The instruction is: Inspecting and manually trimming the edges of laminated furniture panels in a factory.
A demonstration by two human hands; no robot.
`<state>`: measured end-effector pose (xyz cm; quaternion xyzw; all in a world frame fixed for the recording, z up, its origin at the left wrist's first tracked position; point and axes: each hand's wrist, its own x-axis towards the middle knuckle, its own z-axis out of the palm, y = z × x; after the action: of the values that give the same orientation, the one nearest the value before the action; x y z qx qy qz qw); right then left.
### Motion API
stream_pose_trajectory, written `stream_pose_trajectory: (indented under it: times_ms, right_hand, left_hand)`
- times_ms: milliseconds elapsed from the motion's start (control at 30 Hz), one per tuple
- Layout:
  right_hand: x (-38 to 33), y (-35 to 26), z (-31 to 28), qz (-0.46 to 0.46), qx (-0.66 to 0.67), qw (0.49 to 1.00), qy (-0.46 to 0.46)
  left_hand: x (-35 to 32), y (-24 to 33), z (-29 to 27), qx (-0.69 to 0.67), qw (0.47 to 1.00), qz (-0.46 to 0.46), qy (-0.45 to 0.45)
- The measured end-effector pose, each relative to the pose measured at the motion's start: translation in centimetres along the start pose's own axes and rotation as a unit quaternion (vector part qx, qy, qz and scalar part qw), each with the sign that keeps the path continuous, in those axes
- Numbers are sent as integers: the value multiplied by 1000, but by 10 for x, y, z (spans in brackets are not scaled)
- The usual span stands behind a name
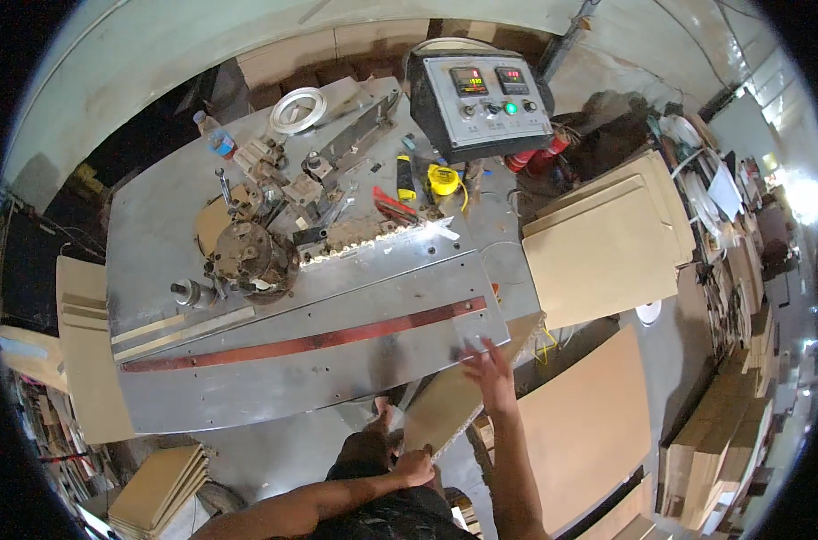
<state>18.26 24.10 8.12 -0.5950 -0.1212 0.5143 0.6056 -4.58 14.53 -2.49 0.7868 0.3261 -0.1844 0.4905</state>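
My left hand is low in front of my body, its fingers curled at the near end of a tan board. That board slants from my hand toward the right end of the metal worktable. Close to the table's front right corner is my right hand, fingers apart and slightly blurred, with nothing visible in it. Its fingertips are by the table edge; whether they touch it I cannot tell. A long reddish-brown strip runs along the tabletop to the left of that hand.
A control box stands at the back right of the table. A round greasy machine head, a yellow tape measure and red-handled pliers are on the tabletop. Tan boards are stacked at the right, with a large sheet lower down.
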Motion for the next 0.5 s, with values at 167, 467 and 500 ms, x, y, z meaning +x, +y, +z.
stream_pose_trajectory:
  times_ms: [167,467,500]
  right_hand:
    - [-117,73,-87,58,-102,982,145]
    - [-316,213,-143,172,-33,933,314]
    - [-333,249,-160,173,-6,937,304]
  left_hand:
    - [23,-43,23,43,998,52,5]
    - [15,11,-17,59,989,44,128]
    - [14,36,-28,67,992,32,102]
